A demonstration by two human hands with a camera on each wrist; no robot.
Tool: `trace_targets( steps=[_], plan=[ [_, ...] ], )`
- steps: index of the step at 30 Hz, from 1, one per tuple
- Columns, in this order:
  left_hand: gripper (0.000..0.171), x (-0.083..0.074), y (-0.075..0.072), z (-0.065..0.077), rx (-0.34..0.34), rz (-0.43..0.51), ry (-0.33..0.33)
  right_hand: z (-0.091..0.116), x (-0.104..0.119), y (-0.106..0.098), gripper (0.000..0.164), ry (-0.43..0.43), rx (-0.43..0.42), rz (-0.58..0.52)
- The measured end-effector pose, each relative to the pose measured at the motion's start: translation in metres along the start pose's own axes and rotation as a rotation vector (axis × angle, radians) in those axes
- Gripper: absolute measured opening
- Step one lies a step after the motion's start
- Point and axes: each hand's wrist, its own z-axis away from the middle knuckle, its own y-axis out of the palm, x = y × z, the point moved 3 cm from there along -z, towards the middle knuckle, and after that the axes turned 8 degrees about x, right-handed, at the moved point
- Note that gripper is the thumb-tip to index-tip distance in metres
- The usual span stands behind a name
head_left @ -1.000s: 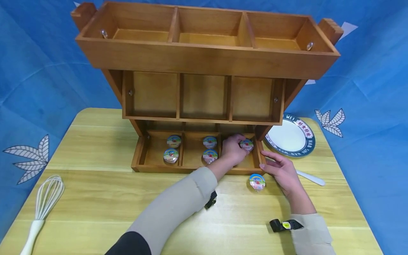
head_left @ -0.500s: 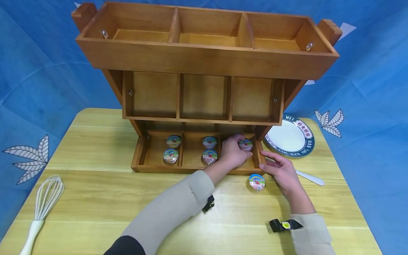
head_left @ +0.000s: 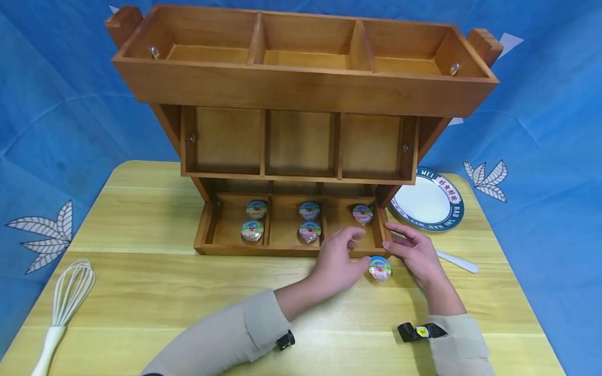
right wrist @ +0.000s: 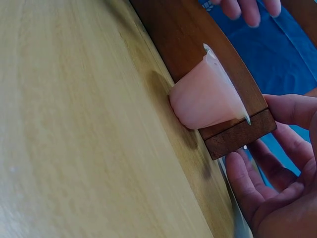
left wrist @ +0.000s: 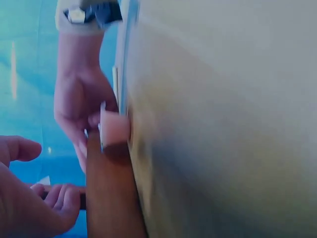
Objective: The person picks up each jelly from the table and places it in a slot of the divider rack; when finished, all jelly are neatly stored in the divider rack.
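My left hand hovers at the lower tier's front edge, thumb and fingers apart, holding nothing. Its thumb tip is right at the rim of a pink jelly cup, which stands on the table before the rack's right corner; in the right wrist view the jelly cup shows a peel-off lid. My right hand rests its fingertips against the right end of the wooden rack. One jelly cup sits in the lower right compartment. Two more stand in the middle compartment and two in the left one.
A rimmed plate lies right of the rack, with a white handle showing beside my right hand. A whisk lies at the table's left. The rack's upper tiers overhang the lower compartments. Blue cloth hangs behind.
My left hand has let go of the jelly cup in the lower right compartment and drawn back toward the one on the table. My right hand has stayed at the rack's end.
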Motion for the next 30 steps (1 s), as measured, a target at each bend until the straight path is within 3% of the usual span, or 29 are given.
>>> trace_targets(
  steps=[5,10,16,30],
  plan=[
    [0.044,0.003,0.012,0.013,0.116,0.113,-0.08,-0.001,0.002,0.0,0.054,0.013,-0.005,0.005],
    [0.047,0.011,0.023,0.015,0.164,0.098,-0.16,-0.002,0.002,-0.001,0.055,0.033,-0.003,0.015],
    [0.047,0.021,0.036,0.013,0.138,0.103,-0.194,0.0,0.001,-0.001,0.054,0.038,0.002,0.017],
    [0.048,0.029,0.057,0.007,0.041,-0.062,-0.139,-0.001,-0.002,-0.001,0.053,0.021,0.005,-0.015]
  ],
)
